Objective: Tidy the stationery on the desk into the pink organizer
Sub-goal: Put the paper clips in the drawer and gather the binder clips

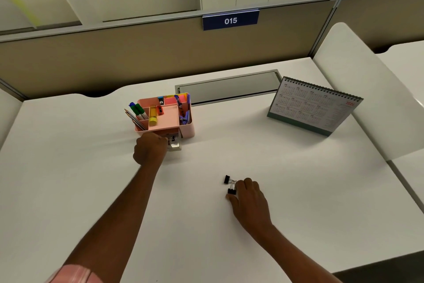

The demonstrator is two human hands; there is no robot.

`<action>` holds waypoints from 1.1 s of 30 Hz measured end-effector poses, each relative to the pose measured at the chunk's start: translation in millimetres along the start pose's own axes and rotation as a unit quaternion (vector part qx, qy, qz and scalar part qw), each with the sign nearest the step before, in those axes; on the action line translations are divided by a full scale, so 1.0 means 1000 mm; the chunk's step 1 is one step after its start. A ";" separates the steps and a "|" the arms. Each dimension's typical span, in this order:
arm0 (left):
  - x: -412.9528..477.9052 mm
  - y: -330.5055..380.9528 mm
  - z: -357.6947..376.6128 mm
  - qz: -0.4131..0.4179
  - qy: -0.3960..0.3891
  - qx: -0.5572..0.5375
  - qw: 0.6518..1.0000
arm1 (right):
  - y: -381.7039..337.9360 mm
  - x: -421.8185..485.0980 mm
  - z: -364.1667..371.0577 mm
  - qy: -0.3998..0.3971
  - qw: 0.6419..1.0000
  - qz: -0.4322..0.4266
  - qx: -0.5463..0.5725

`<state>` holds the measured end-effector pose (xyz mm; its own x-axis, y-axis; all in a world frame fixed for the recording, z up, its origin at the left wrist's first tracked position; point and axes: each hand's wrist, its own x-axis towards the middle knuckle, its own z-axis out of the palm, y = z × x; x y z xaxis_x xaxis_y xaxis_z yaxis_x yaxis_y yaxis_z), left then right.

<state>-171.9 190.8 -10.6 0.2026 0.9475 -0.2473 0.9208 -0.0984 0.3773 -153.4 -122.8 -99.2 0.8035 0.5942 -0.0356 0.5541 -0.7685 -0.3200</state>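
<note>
The pink organizer stands mid-desk and holds markers, pencils, a yellow glue stick, sticky notes and a purple stapler. Its small drawer is pulled out at the front, with a metal clip visible inside. My left hand is curled against the drawer's left side and grips it. Two black binder clips lie on the desk nearer me. My right hand pinches the nearer binder clip between thumb and fingers. The other binder clip lies just beyond it, touching its wire handles.
A desk calendar stands at the right back. A grey cable hatch is set into the white desk behind the organizer. A beige partition with a "015" sign closes the back, and a white divider stands on the right.
</note>
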 end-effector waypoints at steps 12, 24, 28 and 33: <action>-0.069 -0.009 0.011 0.185 0.076 -0.186 0.962 | -0.010 0.004 0.003 0.039 0.998 0.019 -0.040; -0.153 -0.036 0.061 0.107 -0.332 -0.248 0.904 | 0.008 -0.007 -0.009 -0.003 0.987 0.048 0.154; -0.155 -0.037 0.066 0.079 -0.353 -0.284 0.888 | 0.006 -0.012 -0.015 -0.002 0.980 -0.018 0.200; -0.152 -0.038 0.064 0.064 -0.347 -0.322 0.879 | 0.003 -0.011 -0.020 0.008 0.974 -0.042 0.223</action>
<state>-216.9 30.7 -44.2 0.6510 0.5059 -0.5659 0.5416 0.2128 0.8133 -155.9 -136.1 -81.1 0.7643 0.6445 0.0217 0.4719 -0.5360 -0.7000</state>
